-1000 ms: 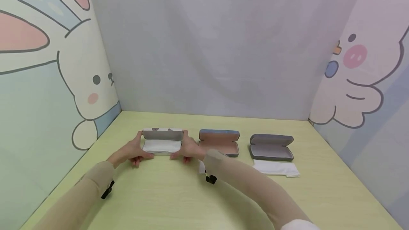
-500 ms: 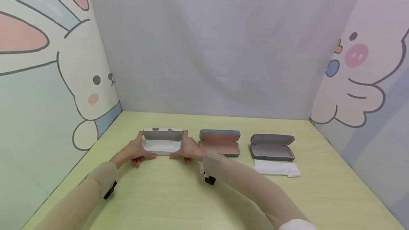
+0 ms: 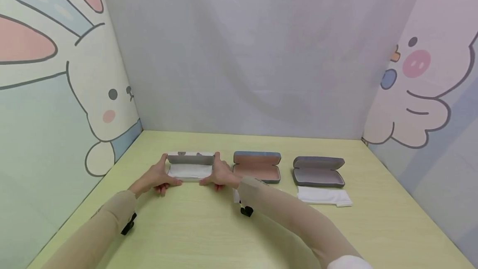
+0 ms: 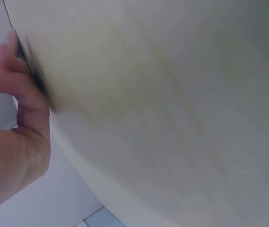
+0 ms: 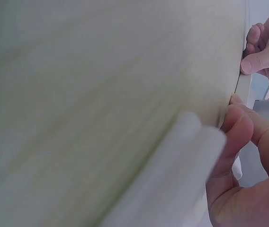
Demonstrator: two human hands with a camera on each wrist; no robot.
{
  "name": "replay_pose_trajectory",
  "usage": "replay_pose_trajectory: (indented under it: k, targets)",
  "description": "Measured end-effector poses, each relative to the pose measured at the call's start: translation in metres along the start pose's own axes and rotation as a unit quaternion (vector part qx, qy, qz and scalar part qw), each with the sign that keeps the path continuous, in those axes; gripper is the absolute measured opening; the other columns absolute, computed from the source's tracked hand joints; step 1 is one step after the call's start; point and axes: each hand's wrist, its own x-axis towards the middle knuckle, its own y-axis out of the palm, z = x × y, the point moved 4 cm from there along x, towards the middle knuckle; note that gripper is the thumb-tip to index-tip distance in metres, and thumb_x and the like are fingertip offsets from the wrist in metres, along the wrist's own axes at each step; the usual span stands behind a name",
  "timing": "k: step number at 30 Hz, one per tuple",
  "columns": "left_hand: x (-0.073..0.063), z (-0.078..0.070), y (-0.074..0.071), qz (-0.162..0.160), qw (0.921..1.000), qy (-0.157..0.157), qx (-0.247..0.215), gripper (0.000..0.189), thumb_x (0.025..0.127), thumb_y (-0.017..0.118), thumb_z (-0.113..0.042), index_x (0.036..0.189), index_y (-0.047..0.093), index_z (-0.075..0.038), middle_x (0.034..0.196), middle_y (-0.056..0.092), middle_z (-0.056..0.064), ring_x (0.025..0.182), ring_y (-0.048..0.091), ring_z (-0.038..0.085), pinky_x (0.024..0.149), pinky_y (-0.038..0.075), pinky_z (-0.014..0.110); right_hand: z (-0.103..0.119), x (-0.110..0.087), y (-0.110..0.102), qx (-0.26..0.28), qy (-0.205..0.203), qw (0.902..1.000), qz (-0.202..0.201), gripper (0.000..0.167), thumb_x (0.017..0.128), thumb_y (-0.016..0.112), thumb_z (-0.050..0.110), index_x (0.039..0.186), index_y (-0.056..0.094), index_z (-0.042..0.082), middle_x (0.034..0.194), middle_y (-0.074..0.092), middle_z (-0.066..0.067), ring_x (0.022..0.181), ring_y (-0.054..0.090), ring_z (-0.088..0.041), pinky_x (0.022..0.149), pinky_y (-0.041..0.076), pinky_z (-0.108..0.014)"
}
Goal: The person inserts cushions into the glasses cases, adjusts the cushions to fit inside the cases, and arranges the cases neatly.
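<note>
- Slightly lower than half a second ago, the open lid of the white glasses case (image 3: 191, 160) tips further forward; both hands keep almost the same places at its ends.
- Left hand (image 3: 157, 175) grips the case's left end: forefinger up against the lid, thumb along the front edge, a moderate gap between them, other fingers bent beneath near the table.
- Right hand (image 3: 221, 173) mirrors it at the right end, forefinger raised to the lid and thumb at the front corner, spread about as wide.
- White glasses case sits on the pale yellow-green table (image 3: 179, 227), toward the back left, its grey-lined lid standing open; a folded white cloth (image 3: 190, 171) lies inside the base.
- Just right of it stands an open blue glasses case (image 3: 257, 160) with pink lining, partly behind the right hand and sleeve (image 3: 276, 200).
- Farther right is an open dark grey glasses case (image 3: 318, 164), with another white cloth (image 3: 324, 196) flat in front of it.
- White material (image 3: 236, 196) peeks from behind the right sleeve, mostly hidden.
- Cartoon rabbit (image 3: 108, 94) decorates the left wall.
</note>
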Motion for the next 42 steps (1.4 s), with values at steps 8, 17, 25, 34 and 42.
replay_pose_trajectory:
  k: [8,17,25,34,42]
  targets:
    - [0.0029,0.0009,0.0010,0.006,0.9997,-0.015,-0.018,0.123,0.078,0.081,-0.026,0.150,-0.017,-0.010,0.054,0.054,0.002,0.041,0.049,0.011,0.041,0.044,0.023,0.0001,-0.0007,-0.0005,0.017,-0.018,0.9997,0.001,0.092,0.068,0.088,0.025,0.132,0.024,0.010,0.061,0.061,-0.013,0.031,0.051,-0.017,0.034,0.048,-0.034]
    - [0.0023,0.0018,0.0028,0.002,0.9996,-0.010,-0.025,0.102,0.078,0.081,-0.024,0.143,0.003,-0.014,0.055,0.057,0.005,0.040,0.050,0.012,0.040,0.045,0.023,-0.0012,-0.0024,0.0015,0.019,-0.024,0.9995,0.002,0.085,0.069,0.087,0.025,0.126,0.027,0.011,0.063,0.060,-0.013,0.033,0.053,-0.018,0.035,0.048,-0.034]
    - [0.0002,0.0002,0.0028,-0.005,0.9996,-0.009,-0.025,0.095,0.079,0.080,-0.022,0.140,0.009,-0.015,0.055,0.058,0.006,0.039,0.051,0.012,0.040,0.046,0.024,-0.0005,-0.0033,0.0018,0.016,-0.032,0.9993,0.000,0.081,0.069,0.087,0.025,0.123,0.028,0.010,0.063,0.060,-0.013,0.032,0.053,-0.017,0.035,0.048,-0.034]
    - [-0.0043,-0.0026,0.0034,-0.007,0.9988,0.015,-0.047,0.083,0.081,0.078,-0.015,0.136,0.015,-0.016,0.057,0.058,0.009,0.039,0.052,0.011,0.040,0.048,0.027,-0.0035,-0.0017,0.0026,0.021,-0.031,0.9993,0.000,0.074,0.069,0.087,0.027,0.113,0.029,0.012,0.066,0.060,-0.013,0.035,0.055,-0.020,0.036,0.049,-0.033]
    - [-0.0048,-0.0018,0.0034,-0.009,0.9987,0.022,-0.044,0.086,0.080,0.079,-0.015,0.137,0.015,-0.015,0.061,0.058,0.010,0.040,0.052,0.012,0.040,0.049,0.027,-0.0025,-0.0040,0.0020,0.023,-0.039,0.9989,0.005,0.071,0.071,0.086,0.027,0.111,0.029,0.012,0.066,0.060,-0.012,0.035,0.055,-0.019,0.037,0.049,-0.033]
